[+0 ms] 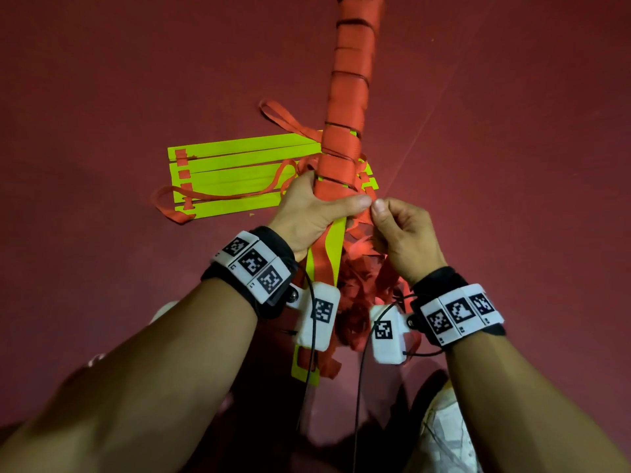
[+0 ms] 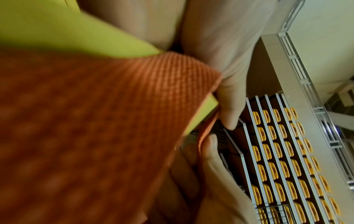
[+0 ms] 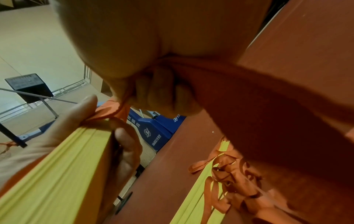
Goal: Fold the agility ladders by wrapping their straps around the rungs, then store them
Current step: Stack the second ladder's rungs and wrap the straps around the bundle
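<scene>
Left hand (image 1: 312,208) around wrapped rungs (image 1: 345,131)

My left hand (image 1: 312,213) held the wrapped bundle (image 1: 345,107) running up the frame's centre, my right hand (image 1: 399,233) just right of it. A second ladder (image 1: 232,175) lay on the floor (image 1: 102,80) at centre left. Loose strap (image 1: 362,302) hung below, between my wrists.
</scene>
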Motion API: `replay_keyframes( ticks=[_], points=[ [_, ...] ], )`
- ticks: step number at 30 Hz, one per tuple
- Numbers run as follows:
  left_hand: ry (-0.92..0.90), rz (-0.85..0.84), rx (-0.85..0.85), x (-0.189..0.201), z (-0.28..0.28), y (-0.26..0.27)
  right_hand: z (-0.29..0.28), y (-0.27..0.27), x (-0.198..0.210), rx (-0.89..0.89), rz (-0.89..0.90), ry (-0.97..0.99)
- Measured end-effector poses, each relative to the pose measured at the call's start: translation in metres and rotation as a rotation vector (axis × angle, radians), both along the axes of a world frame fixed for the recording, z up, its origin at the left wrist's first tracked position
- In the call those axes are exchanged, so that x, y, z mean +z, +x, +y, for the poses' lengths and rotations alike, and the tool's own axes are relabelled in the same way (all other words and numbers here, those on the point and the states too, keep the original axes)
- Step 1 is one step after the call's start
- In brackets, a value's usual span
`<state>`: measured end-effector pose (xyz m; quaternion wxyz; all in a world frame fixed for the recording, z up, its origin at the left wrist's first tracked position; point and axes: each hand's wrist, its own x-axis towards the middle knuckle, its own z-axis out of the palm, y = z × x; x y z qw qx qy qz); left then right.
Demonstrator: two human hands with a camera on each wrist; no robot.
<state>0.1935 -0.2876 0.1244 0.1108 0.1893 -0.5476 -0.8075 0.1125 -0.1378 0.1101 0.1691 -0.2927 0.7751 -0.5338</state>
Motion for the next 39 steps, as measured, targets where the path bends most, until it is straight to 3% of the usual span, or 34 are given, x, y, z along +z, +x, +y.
replay_keyframes(
  ticks=[6,18,20,24,28,35,39],
  points=[
    [0.012,-0.050,0.013,-0.006,0.018,-0.003,0.005,-0.002,-0.005,0.033,-0.023,0.005],
    [0.215,-0.046,-0.067,-0.018,0.007,0.001,0.009,-0.004,0.001,0.069,-0.224,-0.052],
    [0.232,-0.067,-0.047,-0.019,0.006,0.001,0.010,-0.006,0.001,0.073,-0.179,0.008],
    [0.231,-0.079,-0.075,-0.023,0.014,0.003,0.010,-0.007,0.002,0.091,0.082,0.178],
    [0.211,-0.094,-0.145,-0.032,0.016,0.008,0.007,-0.004,0.003,0.096,0.136,0.258],
    [0.171,-0.128,-0.182,-0.036,0.005,0.007,0.014,-0.002,0.001,0.169,-0.118,0.185],
    [0.198,-0.126,-0.150,-0.038,0.002,0.008,0.015,0.000,-0.002,0.211,-0.125,0.246]
  ],
)
